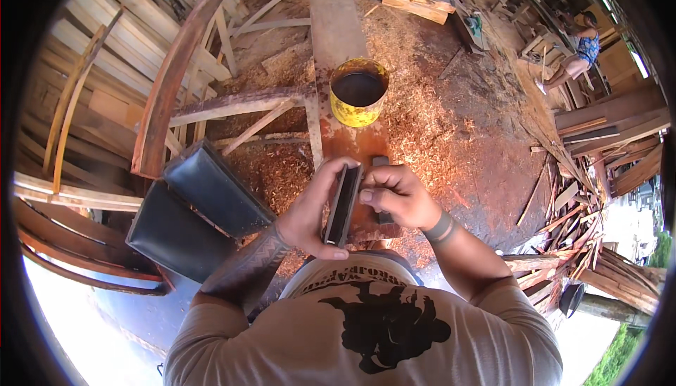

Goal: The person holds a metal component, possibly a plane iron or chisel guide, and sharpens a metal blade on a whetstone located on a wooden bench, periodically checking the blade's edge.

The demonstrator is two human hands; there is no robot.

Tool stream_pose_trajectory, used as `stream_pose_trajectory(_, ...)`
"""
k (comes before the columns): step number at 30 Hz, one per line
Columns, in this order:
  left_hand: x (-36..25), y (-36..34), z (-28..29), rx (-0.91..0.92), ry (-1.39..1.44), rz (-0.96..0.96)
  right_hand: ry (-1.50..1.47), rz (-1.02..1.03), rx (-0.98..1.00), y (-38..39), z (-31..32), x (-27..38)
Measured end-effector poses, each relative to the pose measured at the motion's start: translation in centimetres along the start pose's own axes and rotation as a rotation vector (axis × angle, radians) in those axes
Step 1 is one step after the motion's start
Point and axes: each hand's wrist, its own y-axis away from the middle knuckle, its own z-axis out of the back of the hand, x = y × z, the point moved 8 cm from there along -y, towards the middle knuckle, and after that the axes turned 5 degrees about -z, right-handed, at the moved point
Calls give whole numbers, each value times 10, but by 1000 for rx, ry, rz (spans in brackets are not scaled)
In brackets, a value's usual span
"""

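My left hand (317, 210) grips a long, narrow dark block (343, 203) held lengthwise, with a black groove or hollow along its face. My right hand (394, 196) is at the block's right side, fingers curled and thumb pressed toward the index finger; what they hold is too small or hidden to name. Beneath that hand, another dark, flat piece (380, 164) lies on a reddish-brown wooden plank (348, 143). Farther along this plank stands a yellow, paint-worn bucket (355, 115), its inside dark.
Two black padded panels (179, 231) lie at lower left. Timber frames (236, 104) and leaning boards fill the left. Wood shavings (436, 132) cover the ground. Cut beams (415, 2) lie at the back, scrap wood (584, 231) at right. Another person (584, 51) sits at upper right.
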Motion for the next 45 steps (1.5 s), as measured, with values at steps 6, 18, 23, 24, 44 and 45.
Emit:
stream_pose_trajectory(6, -41, -35, -32, 244, -410, -189, -170, -10, 27, 26, 13, 2)
stream_pose_trajectory(18, -73, -61, -69, 264, -342, -281, -41, 308, -65, 61, 34, 29)
stream_pose_trajectory(23, -49, -50, -67, 280, -199, -233, 413, 477, -250, 70, 30, 50)
stream_pose_trajectory(24, -44, -41, -70, 278, -167, -182, 535, 531, -219, 77, 23, 51)
stream_pose_trajectory(44, -9, -27, -49, -56, 422, 188, 342, 557, -441, 83, 12, 59)
stream_pose_trajectory(45, -5, -27, -49, -61, 419, 186, 101, 428, -409, 80, 13, 45)
